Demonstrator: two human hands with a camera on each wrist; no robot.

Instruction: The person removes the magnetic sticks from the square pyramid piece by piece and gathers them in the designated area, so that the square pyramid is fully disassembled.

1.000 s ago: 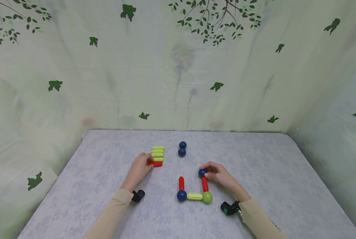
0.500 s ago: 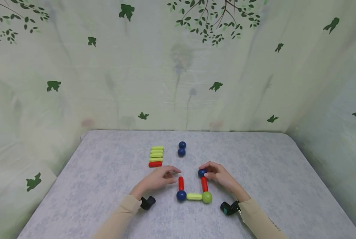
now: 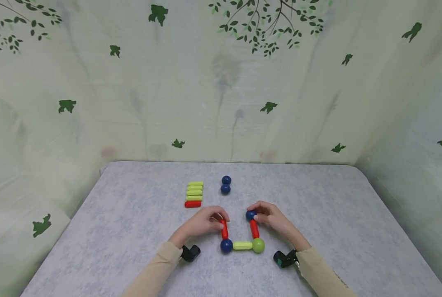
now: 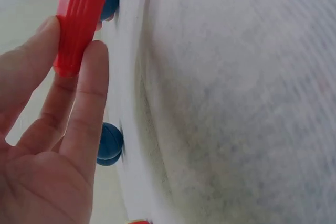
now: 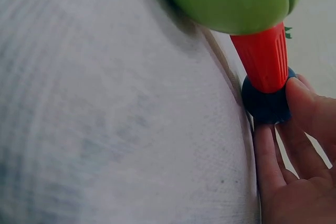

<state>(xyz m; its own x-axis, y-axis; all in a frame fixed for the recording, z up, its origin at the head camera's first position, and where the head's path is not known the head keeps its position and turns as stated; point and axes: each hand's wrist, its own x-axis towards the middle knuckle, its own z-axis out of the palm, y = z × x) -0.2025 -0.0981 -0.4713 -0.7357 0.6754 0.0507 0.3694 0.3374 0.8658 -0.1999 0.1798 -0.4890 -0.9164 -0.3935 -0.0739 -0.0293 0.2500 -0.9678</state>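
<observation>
A U-shaped figure of rods and balls lies on the table. Its left red rod (image 3: 224, 229) has its far end pinched between the thumb and fingers of my left hand (image 3: 204, 222); the left wrist view shows this ribbed red rod (image 4: 81, 22) close up. At its near end sits a blue ball (image 3: 226, 246), joined by a yellow-green rod (image 3: 242, 246) to a green ball (image 3: 258, 245). From there the right red rod (image 3: 254, 229) runs to another blue ball (image 3: 251, 215), which my right hand (image 3: 274, 217) holds; the right wrist view shows fingers around that blue ball (image 5: 266, 103).
Behind my left hand lies a row of several yellow-green rods (image 3: 194, 192), with one red rod (image 3: 192, 204) at its near end. Two blue balls (image 3: 225, 189) stand farther back. A leaf-printed curtain (image 3: 191, 90) hangs behind the grey table (image 3: 317, 198).
My left hand has left the red rod in the row, moved right and nearer, and taken hold of the figure's left red rod. My right hand has stayed on its blue ball.
</observation>
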